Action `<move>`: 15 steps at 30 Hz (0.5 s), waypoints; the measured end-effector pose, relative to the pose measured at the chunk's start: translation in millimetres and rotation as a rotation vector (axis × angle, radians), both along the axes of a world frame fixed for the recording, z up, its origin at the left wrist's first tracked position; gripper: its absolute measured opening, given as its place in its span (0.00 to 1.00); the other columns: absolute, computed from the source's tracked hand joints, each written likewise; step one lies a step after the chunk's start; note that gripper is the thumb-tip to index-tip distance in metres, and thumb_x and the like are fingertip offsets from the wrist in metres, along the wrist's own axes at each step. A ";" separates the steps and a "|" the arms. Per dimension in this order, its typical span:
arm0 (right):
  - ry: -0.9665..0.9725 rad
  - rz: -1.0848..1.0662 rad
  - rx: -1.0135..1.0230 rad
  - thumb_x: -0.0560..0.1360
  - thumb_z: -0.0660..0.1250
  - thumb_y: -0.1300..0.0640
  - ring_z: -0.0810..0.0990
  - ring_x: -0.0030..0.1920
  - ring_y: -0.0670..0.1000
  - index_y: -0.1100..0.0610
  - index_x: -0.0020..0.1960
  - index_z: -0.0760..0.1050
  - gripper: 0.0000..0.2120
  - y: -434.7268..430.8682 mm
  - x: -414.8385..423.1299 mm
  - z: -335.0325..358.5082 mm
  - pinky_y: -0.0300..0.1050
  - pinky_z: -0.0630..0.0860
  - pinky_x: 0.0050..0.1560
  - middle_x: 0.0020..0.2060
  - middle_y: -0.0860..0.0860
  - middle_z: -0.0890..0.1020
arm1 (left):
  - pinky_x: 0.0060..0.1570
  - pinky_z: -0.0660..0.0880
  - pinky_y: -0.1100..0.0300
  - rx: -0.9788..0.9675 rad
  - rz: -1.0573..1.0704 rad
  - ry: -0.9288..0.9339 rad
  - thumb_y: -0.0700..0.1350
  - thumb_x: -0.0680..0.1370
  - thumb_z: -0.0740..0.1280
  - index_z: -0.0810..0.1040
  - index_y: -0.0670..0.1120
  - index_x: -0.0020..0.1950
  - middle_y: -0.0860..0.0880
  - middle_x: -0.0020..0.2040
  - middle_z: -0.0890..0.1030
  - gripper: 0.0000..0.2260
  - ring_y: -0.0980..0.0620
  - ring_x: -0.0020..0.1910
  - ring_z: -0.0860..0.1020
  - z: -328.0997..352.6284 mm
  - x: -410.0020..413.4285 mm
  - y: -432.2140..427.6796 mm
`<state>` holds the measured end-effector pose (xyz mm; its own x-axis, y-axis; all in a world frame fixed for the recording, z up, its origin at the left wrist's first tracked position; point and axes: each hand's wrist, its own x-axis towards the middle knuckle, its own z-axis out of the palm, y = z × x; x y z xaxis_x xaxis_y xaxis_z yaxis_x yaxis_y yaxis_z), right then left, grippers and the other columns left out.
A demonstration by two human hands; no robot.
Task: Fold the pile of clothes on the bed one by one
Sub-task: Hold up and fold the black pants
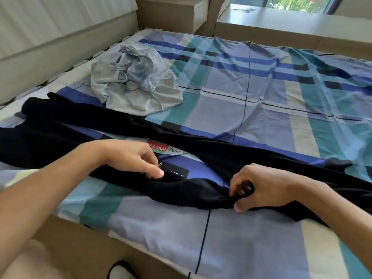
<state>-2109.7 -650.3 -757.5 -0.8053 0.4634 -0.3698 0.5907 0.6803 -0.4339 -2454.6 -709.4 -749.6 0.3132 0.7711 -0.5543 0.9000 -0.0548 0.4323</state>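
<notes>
A long black garment (124,125) lies stretched across the near part of the bed, from the left edge to the right. My left hand (130,158) pinches its near edge beside a small dark label. My right hand (259,188) grips a bunched fold of the same black cloth a little further right. A crumpled light grey garment (136,81) sits in a heap behind it, toward the headboard side. Both lie on a blue, teal and cream checked sheet (251,93).
A padded beige headboard (50,37) runs along the left. A bedside cabinet (177,13) and a low wooden ledge (281,23) stand past the far edge, below a window. The bed frame's near edge (84,248) is by my legs.
</notes>
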 end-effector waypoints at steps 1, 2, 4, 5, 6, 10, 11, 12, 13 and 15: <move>0.003 -0.014 -0.062 0.70 0.72 0.41 0.77 0.35 0.42 0.47 0.41 0.81 0.10 1.3 -2.5 1.6 0.32 0.70 0.35 0.35 0.43 0.81 | 0.43 0.75 0.66 0.083 0.050 -0.029 0.62 0.77 0.68 0.83 0.59 0.43 0.59 0.40 0.83 0.09 0.62 0.40 0.80 -0.9 -6.9 4.1; 0.069 -0.055 -0.066 0.71 0.71 0.39 0.77 0.34 0.43 0.48 0.40 0.81 0.13 3.8 -6.8 1.9 0.33 0.69 0.34 0.34 0.44 0.81 | 0.47 0.77 0.61 0.241 0.112 -0.016 0.58 0.77 0.69 0.83 0.59 0.44 0.57 0.43 0.84 0.06 0.60 0.43 0.80 -1.9 -15.6 9.2; 0.288 -0.203 0.068 0.71 0.70 0.40 0.76 0.35 0.45 0.48 0.39 0.80 0.11 14.4 -16.9 -1.6 0.35 0.69 0.37 0.34 0.44 0.79 | 0.56 0.76 0.54 0.523 0.221 0.063 0.50 0.75 0.73 0.82 0.57 0.52 0.54 0.52 0.81 0.07 0.56 0.52 0.79 -4.5 -35.1 20.4; 0.350 -0.265 0.167 0.71 0.71 0.43 0.77 0.38 0.45 0.46 0.43 0.79 0.08 20.4 -22.0 -5.7 0.38 0.71 0.41 0.37 0.44 0.79 | 0.61 0.74 0.51 0.594 0.260 0.122 0.48 0.74 0.74 0.80 0.54 0.59 0.52 0.57 0.79 0.14 0.53 0.57 0.76 -7.5 -45.0 25.2; 0.353 -0.300 0.251 0.71 0.72 0.46 0.77 0.44 0.43 0.46 0.49 0.79 0.08 25.7 -27.7 -9.6 0.41 0.72 0.47 0.43 0.43 0.79 | 0.64 0.72 0.49 0.610 0.290 0.197 0.48 0.73 0.75 0.77 0.52 0.65 0.50 0.61 0.76 0.21 0.49 0.63 0.74 -11.5 -55.0 28.2; 0.173 -0.338 0.376 0.71 0.74 0.51 0.75 0.60 0.50 0.48 0.66 0.72 0.24 40.0 -42.7 -28.2 0.51 0.71 0.62 0.57 0.47 0.78 | 0.64 0.70 0.44 0.495 0.375 0.396 0.51 0.73 0.75 0.71 0.53 0.72 0.47 0.68 0.71 0.29 0.44 0.69 0.69 -37.9 -90.4 32.4; 0.210 -0.352 0.387 0.71 0.74 0.53 0.77 0.56 0.51 0.48 0.62 0.74 0.21 40.4 -44.6 -30.3 0.51 0.73 0.58 0.52 0.46 0.80 | 0.64 0.70 0.44 0.491 0.395 0.395 0.51 0.74 0.74 0.72 0.53 0.72 0.47 0.68 0.71 0.27 0.44 0.69 0.70 -44.7 -97.2 31.8; 0.265 -0.363 0.401 0.71 0.74 0.55 0.78 0.49 0.50 0.47 0.56 0.74 0.16 41.4 -44.9 -32.2 0.50 0.74 0.52 0.45 0.45 0.80 | 0.64 0.70 0.44 0.512 0.419 0.389 0.51 0.75 0.73 0.73 0.53 0.71 0.47 0.68 0.72 0.24 0.44 0.68 0.71 -49.6 -103.2 31.4; 0.314 -0.367 0.408 0.70 0.74 0.56 0.77 0.41 0.47 0.45 0.49 0.74 0.12 41.1 -44.3 -32.3 0.49 0.74 0.45 0.38 0.44 0.78 | 0.63 0.70 0.44 0.554 0.439 0.388 0.51 0.76 0.72 0.74 0.53 0.69 0.47 0.67 0.73 0.21 0.44 0.67 0.71 -53.2 -108.2 31.6; 0.403 -0.370 0.410 0.70 0.74 0.57 0.74 0.35 0.45 0.47 0.40 0.73 0.11 39.3 -41.9 -29.7 0.42 0.70 0.38 0.31 0.44 0.75 | 0.61 0.70 0.43 0.653 0.475 0.415 0.48 0.77 0.71 0.78 0.52 0.64 0.47 0.64 0.76 0.15 0.43 0.64 0.73 -57.5 -116.1 32.2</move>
<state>-2151.6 -611.0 -787.2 -0.6051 0.7731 0.1901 0.6621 0.6213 -0.4190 -2570.7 -677.2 -807.2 -0.2450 0.9687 0.0409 0.9671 0.2412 0.0812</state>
